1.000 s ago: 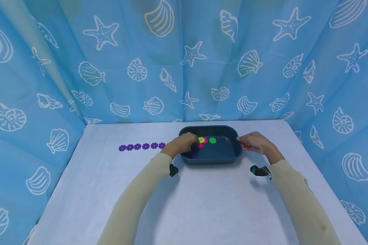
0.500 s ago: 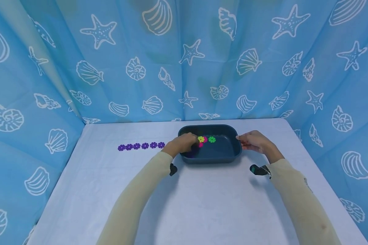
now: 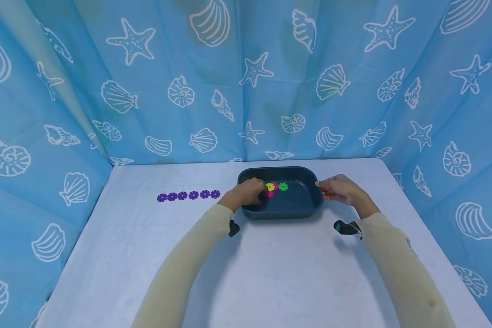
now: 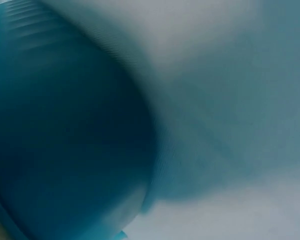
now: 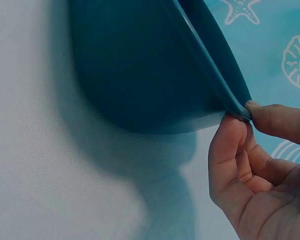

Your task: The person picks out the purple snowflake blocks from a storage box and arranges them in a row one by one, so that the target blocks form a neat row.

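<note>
Flower discs (image 3: 275, 186) are risking spilling if right hand (image 3: 339, 188) — pinching the tub (image 3: 287, 214) at three o'clock — starts tugging; grip of left hand (image 3: 249, 190), at nine, I can't tell.

You faced a sky-blue fabric curtain (image 3: 229, 107) printed with white starfish and seashells. Your long fabric sleeves (image 3: 186, 255) were plain cream, the table cloth (image 3: 287, 269) white. You had a solid dark blue-grey rectangular tray (image 3: 282, 215), purple flower-shaped discs (image 3: 193, 195), a yellow flower-shaped disc (image 3: 269, 187), a green one (image 3: 284, 187) and pink ones (image 3: 270, 194).

white table (image 3: 287, 264), dark tray (image 3: 297, 198), six purple discs (image 3: 193, 195)
</note>
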`<action>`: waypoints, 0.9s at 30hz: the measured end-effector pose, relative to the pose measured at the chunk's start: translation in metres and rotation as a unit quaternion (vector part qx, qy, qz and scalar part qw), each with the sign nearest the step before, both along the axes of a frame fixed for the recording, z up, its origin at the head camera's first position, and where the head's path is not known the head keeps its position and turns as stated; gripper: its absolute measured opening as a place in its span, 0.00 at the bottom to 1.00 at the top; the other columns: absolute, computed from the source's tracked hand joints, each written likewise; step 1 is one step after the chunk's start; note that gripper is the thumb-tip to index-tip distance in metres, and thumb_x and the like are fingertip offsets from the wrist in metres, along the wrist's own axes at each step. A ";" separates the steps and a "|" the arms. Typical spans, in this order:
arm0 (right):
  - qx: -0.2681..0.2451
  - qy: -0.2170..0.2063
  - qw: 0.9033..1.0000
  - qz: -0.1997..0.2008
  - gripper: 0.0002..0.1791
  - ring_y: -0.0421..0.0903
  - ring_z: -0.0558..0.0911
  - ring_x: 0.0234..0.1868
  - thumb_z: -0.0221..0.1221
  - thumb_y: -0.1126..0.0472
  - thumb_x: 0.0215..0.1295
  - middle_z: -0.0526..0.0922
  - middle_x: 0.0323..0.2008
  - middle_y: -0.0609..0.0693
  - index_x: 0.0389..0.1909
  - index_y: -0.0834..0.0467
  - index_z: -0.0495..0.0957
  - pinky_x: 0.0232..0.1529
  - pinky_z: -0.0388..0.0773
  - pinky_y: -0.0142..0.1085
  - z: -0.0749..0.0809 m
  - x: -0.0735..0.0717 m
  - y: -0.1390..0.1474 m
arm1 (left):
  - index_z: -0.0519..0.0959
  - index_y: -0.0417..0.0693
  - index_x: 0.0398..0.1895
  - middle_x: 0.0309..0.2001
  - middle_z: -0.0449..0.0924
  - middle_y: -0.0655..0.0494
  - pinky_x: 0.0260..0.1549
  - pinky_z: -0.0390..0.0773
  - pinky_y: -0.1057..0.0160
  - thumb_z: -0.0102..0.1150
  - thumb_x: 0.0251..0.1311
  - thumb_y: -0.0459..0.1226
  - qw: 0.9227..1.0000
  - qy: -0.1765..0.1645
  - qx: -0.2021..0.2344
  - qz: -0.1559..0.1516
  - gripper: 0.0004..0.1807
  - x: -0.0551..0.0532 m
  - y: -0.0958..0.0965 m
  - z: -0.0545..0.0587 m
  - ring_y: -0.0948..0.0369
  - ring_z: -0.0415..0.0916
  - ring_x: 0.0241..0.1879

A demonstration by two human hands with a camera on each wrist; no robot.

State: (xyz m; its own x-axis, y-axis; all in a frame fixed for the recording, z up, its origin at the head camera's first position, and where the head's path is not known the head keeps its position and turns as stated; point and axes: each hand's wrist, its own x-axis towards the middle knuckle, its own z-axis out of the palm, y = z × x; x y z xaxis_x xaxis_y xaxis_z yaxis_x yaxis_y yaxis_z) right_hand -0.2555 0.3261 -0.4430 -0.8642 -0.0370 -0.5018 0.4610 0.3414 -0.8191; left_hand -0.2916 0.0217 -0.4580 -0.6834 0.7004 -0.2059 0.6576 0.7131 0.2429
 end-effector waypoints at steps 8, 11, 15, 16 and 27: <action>-0.006 0.001 1.000 0.007 0.24 0.45 0.77 0.34 0.55 0.56 0.72 0.75 0.37 0.55 0.57 0.72 0.69 0.41 0.82 0.33 0.003 0.000 -0.004 | 0.80 0.43 0.56 0.51 0.78 0.51 0.54 0.76 0.63 0.69 0.57 0.35 0.995 -0.017 0.094 0.013 0.22 0.000 -0.011 0.010 0.59 0.74 0.51; -0.007 -0.001 1.000 0.006 0.22 0.45 0.77 0.35 0.55 0.57 0.72 0.75 0.36 0.54 0.55 0.72 0.70 0.41 0.82 0.34 0.005 0.000 -0.006 | 0.79 0.41 0.57 0.51 0.78 0.50 0.53 0.77 0.63 0.68 0.57 0.33 0.991 -0.031 0.132 0.019 0.23 -0.003 -0.017 0.018 0.58 0.75 0.51; -0.003 -0.001 1.000 0.009 0.24 0.45 0.77 0.35 0.55 0.56 0.72 0.75 0.37 0.55 0.57 0.72 0.69 0.42 0.82 0.34 0.005 0.000 -0.007 | 0.79 0.40 0.57 0.51 0.79 0.50 0.53 0.77 0.62 0.68 0.57 0.32 0.986 -0.023 0.161 0.025 0.23 -0.011 -0.029 0.032 0.57 0.75 0.50; -0.001 0.000 1.000 0.009 0.24 0.45 0.77 0.35 0.55 0.56 0.72 0.75 0.37 0.55 0.57 0.72 0.69 0.42 0.82 0.34 0.005 0.000 -0.006 | 0.79 0.40 0.57 0.52 0.79 0.50 0.53 0.77 0.62 0.68 0.57 0.32 0.986 -0.020 0.166 0.029 0.23 -0.013 -0.033 0.035 0.57 0.75 0.51; 0.014 -0.003 1.000 0.013 0.25 0.46 0.77 0.36 0.54 0.56 0.73 0.74 0.39 0.56 0.59 0.73 0.68 0.41 0.82 0.33 0.005 0.001 -0.004 | 0.78 0.43 0.58 0.53 0.78 0.50 0.52 0.78 0.60 0.68 0.55 0.29 0.975 -0.006 0.193 0.107 0.24 -0.025 -0.092 0.061 0.56 0.75 0.52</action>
State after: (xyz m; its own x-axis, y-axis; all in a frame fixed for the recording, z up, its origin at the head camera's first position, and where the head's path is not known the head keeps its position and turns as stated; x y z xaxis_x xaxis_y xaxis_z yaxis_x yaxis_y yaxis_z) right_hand -0.2547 0.3218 -0.4378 -0.8606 -0.0447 -0.5074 0.4559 0.3768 -0.8064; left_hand -0.3166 -0.0707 -0.3971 -0.8213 0.5694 0.0357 0.4994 0.6872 0.5276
